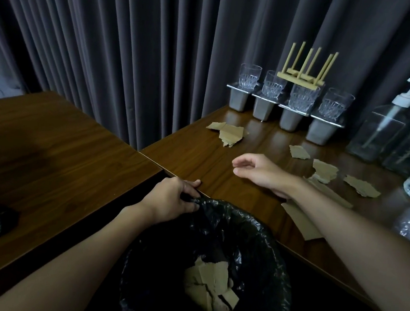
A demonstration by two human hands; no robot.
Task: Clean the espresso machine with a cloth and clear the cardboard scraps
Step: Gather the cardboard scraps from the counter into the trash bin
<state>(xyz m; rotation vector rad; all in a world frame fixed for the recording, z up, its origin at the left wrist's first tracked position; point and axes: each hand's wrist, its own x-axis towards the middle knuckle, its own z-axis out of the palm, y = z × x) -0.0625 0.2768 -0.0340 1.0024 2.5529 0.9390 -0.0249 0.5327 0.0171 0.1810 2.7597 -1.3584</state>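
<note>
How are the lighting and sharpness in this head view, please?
Head view: dim; almost black inside the bin liner; the right hand looks slightly motion-blurred; curtain folds bow from wide-angle distortion; the table shows soft reflections.

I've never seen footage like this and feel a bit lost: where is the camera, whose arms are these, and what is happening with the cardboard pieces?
There is no machine here. A person wears a wide-angle camera on the head, so the single picture looks forward and down along their own arms. The left hand grips the rim of a black bin bag, held at the edge of the wooden table. Torn cardboard scraps already lie inside the bag. The right hand hovers above the table with loosely curled fingers and holds nothing. Loose scraps lie on the table. At the back, drinking glasses stand on metal holders, with clear pump bottles to the right. No espresso machine or cloth is in view.
</note>
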